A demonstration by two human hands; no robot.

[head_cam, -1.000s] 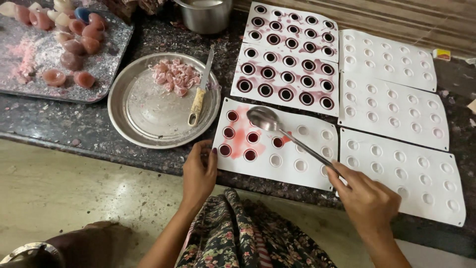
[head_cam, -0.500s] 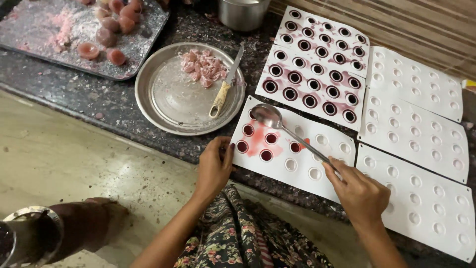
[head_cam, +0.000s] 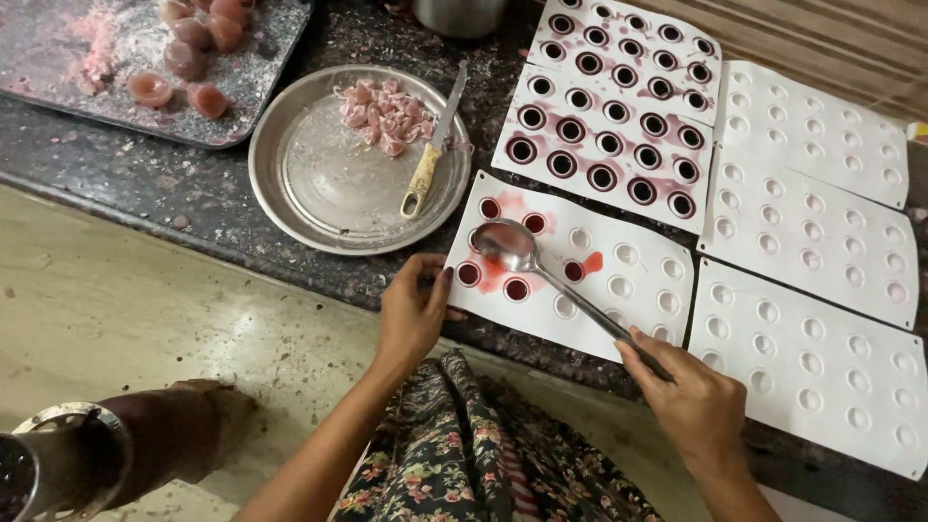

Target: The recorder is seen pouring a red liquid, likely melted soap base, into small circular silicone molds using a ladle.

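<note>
My right hand (head_cam: 691, 396) grips the handle of a steel ladle (head_cam: 512, 247). Its bowl hovers over the near white mould tray (head_cam: 638, 300), above cavities holding dark red liquid; some red has spilled on the tray. My left hand (head_cam: 411, 309) presses the near left edge of that same tray, fingers curled on it. Behind it lies a second mould tray (head_cam: 604, 145) with several cavities filled dark red.
A round steel plate (head_cam: 329, 193) holds pink chopped pieces (head_cam: 382, 111) and a knife (head_cam: 430, 155). A flat tray (head_cam: 58, 77) with pink lumps is far left. Several white moulds (head_cam: 812, 232) with unfilled cavities lie right. A steel pot (head_cam: 459, 14) stands behind. The counter edge runs diagonally below.
The view has shifted, so everything sits lower right in frame. The ladle bowl has moved slightly left over the near tray. My left hand stays on the tray edge.
</note>
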